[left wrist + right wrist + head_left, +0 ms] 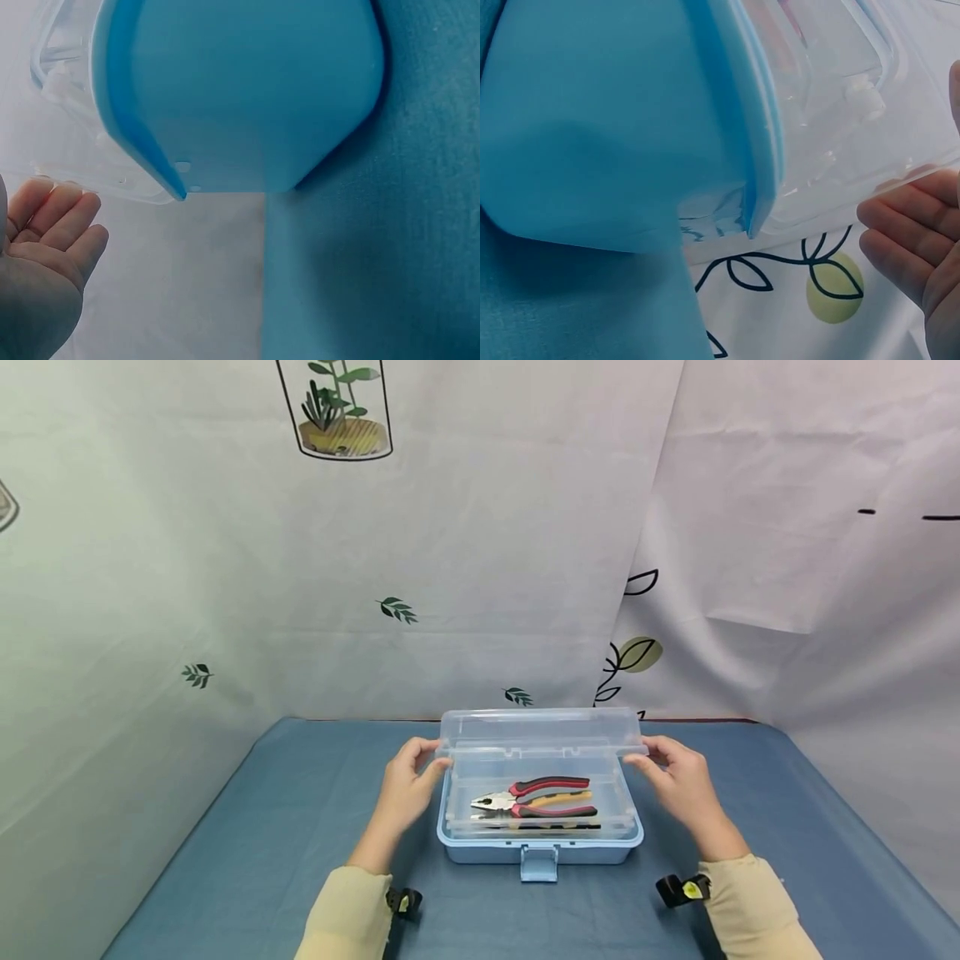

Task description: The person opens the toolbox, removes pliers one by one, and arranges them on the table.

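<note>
A light blue toolbox [495, 855] stands on the table with its clear plastic lid [540, 727] raised at the back. My left hand [405, 783] pinches the lid's left edge between thumb and fingers. On the opposite side, my right hand [678, 778] grips the right edge the same way. Both wrist views show fingers bent at the edge of the clear lid [922, 127]. Within the box, a clear tray [480, 770] sits over pliers with red and black handles [555, 783]. A yellow and black handle [566, 798] shows between them.
The box's front latch [538, 865] hangs down toward me. A blue cloth [322, 827] covers the table. Behind the table hangs a pale curtain [487, 527] printed with leaves. Each wrist carries a small black camera [678, 890].
</note>
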`<state>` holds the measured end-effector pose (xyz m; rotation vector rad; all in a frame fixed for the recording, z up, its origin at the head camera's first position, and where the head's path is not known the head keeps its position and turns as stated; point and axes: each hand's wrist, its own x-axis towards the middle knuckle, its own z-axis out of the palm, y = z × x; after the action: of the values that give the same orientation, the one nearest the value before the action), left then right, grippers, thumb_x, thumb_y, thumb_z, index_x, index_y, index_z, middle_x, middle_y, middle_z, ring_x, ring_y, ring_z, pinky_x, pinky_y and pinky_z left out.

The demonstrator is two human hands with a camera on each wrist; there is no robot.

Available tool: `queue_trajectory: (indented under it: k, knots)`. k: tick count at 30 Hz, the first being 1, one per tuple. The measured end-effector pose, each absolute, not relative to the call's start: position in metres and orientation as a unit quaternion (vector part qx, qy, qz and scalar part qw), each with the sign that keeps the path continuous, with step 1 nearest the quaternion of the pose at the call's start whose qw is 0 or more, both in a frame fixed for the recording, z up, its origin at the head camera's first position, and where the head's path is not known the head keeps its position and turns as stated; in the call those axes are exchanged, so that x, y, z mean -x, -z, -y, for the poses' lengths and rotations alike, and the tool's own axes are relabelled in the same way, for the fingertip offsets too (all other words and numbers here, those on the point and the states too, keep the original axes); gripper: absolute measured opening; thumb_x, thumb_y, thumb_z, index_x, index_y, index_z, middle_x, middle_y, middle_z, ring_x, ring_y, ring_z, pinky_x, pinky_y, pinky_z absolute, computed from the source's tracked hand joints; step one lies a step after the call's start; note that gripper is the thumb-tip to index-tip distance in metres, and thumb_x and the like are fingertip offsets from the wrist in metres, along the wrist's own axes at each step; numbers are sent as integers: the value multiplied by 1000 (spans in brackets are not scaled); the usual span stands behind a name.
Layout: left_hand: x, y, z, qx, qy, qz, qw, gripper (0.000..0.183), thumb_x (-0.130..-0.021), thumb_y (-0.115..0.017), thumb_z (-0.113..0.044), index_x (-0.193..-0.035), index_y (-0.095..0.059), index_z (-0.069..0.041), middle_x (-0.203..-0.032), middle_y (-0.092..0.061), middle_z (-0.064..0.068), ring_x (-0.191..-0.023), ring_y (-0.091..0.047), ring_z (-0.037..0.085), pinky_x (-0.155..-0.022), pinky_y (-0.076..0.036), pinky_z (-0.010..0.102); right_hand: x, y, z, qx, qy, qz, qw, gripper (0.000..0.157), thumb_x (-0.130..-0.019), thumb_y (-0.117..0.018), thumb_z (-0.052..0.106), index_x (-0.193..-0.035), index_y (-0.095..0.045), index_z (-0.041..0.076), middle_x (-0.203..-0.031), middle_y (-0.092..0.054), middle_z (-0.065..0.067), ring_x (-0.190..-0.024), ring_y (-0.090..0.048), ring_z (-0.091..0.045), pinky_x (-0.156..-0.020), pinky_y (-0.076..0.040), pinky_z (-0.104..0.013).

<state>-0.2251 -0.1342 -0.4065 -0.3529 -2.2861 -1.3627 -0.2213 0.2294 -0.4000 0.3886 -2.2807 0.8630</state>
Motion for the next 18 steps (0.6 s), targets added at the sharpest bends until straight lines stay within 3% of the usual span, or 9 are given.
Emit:
queue_trajectory:
  k: [6, 10, 18]
  knots:
    - [231, 403, 135, 129, 513, 823, 206, 26, -83, -70, -18, -101, -61, -1, -110, -65, 16, -107, -63, 30, -93, -50, 43, 226, 395, -230, -140, -337, 876, 315, 27, -80, -74, 20, -97, -70, -1, -80, -70, -11, -69, -60, -5, -60, -50, -16]
    - [234, 401, 136, 129, 516, 825, 190, 24, -85, -69, -17, -101, -61, -1, -106, -65, 16, -102, -65, 28, -89, -52, 43, 227, 391, -230, -130, -341, 882, 298, 29, -82, -73, 22, -99, -69, -1, -80, -70, -12, -67, -57, -1, -56, -48, -18]
    - [239, 393, 136, 111, 511, 833, 182, 24, -87, -67, -24, -98, -60, -3, -102, -67, 14, -99, -65, 25, -87, -53, 41, 232, 383, -229, -109, -335, 896, 271, 29, -86, -69, 27, -97, -69, 0, -81, -70, -12, -69, -60, -17, -54, -45, -22]
